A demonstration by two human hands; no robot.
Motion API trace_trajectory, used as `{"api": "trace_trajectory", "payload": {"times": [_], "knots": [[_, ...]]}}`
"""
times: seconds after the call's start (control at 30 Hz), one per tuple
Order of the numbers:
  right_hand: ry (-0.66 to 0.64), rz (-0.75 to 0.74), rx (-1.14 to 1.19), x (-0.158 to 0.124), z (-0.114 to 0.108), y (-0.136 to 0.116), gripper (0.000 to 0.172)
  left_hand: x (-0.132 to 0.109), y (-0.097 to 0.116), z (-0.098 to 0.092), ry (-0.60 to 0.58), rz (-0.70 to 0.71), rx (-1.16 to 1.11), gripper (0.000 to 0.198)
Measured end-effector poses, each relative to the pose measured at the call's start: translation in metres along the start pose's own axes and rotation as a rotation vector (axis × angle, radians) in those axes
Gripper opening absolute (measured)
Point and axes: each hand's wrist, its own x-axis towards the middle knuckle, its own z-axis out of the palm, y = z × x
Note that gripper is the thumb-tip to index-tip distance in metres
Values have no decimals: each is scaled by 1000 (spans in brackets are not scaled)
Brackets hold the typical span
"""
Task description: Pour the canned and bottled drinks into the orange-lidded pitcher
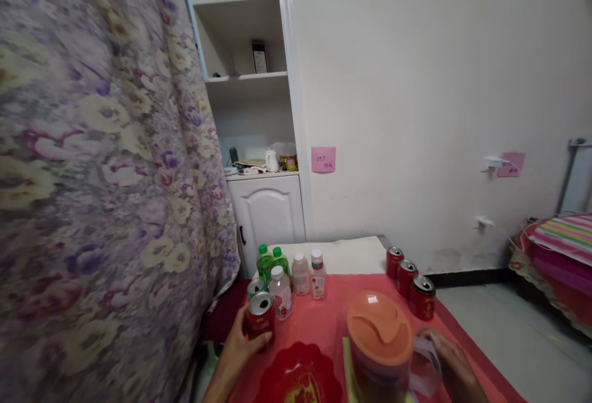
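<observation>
Left hand (pixel 237 348): the grip is closed around a red can (pixel 260 323) at the near left of the counter (pixel 333 309). The can stands upright with its opened top facing up, which likely keeps any contents level. The fingers wrap the side wall from the left and leave the top uncovered.

Right hand (pixel 448 363): the grip is curled around the clear handle (pixel 426 358) of a pitcher (pixel 375 369), which stands on the counter at near right. Its orange lid (pixel 379 326) is seated on top. Holding it by the handle appears to keep the vessel upright and steady.

A red bowl (pixel 276 379) lies between the two hands, mouth up. Just behind the held can stand a second can (pixel 254 286), two green bottles (pixel 267 262) and three clear bottles (pixel 300 274), grouped closely. Three more red cans (pixel 407 277) stand in a diagonal row along the right edge, well apart from the bottles.

A red cloth covers the near part of the counter, while the far end is pale. A floral curtain (pixel 92 174) hangs at left. A white cabinet (pixel 268 211) with open shelves stands behind, beside a plain wall bearing a pink note (pixel 323 159). A bed (pixel 562 245) with striped bedding is at right.
</observation>
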Motion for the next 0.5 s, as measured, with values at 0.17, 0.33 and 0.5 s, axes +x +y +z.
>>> {"api": "trace_trajectory", "payload": {"times": [0.17,0.33,0.5], "knots": [[-37,-9,24,-6,4,-2,51,-34,3,19,-126,0,-53,74],[-238,14,22,-7,3,3,55,-62,-5,33,-159,-31,-111,86],[-192,26,33,-11,9,8,52,-73,-10,39,-251,-99,-194,81]]}}
